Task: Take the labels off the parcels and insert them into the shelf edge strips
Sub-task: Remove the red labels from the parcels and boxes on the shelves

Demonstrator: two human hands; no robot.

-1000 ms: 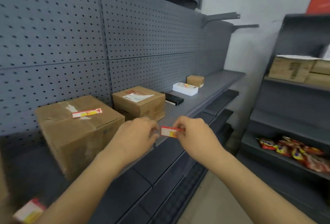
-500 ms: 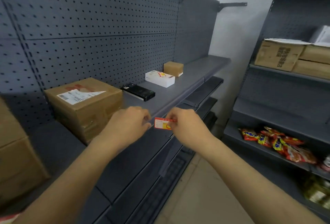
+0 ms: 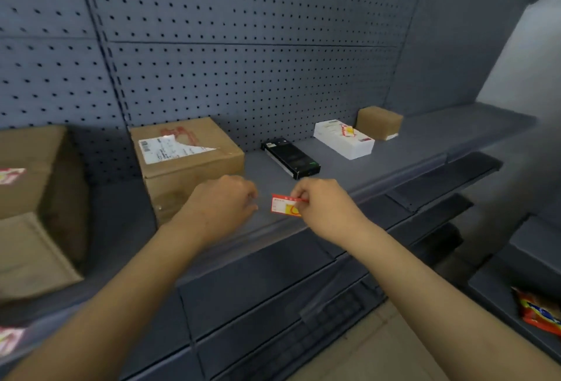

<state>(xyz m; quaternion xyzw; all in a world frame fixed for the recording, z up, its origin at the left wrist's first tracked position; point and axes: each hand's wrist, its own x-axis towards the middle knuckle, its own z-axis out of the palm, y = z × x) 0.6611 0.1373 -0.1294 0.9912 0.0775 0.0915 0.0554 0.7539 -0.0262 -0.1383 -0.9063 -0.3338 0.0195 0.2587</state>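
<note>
My right hand (image 3: 321, 207) pinches a small red, white and yellow label (image 3: 283, 205) by its right end, just above the front edge of the grey shelf (image 3: 394, 156). A short gap to the left, my left hand (image 3: 223, 201) hovers with fingers curled, holding nothing that I can see. Behind my left hand stands a brown parcel (image 3: 185, 162) with a white shipping label on top. A larger brown parcel (image 3: 36, 198) at the far left carries a red and white label (image 3: 10, 175). A white box (image 3: 343, 141) further right also bears a red label.
A black flat box (image 3: 291, 157) lies on the shelf behind my right hand, and a small brown box (image 3: 379, 121) sits at the back right. Pegboard backs the shelf. Lower shelves step down below. Red snack packets (image 3: 537, 311) lie on a unit at the right edge.
The view has swung left and closer to the shelf. My left hand has let go of the label's left end and now sits apart from it; my right hand still holds it.
</note>
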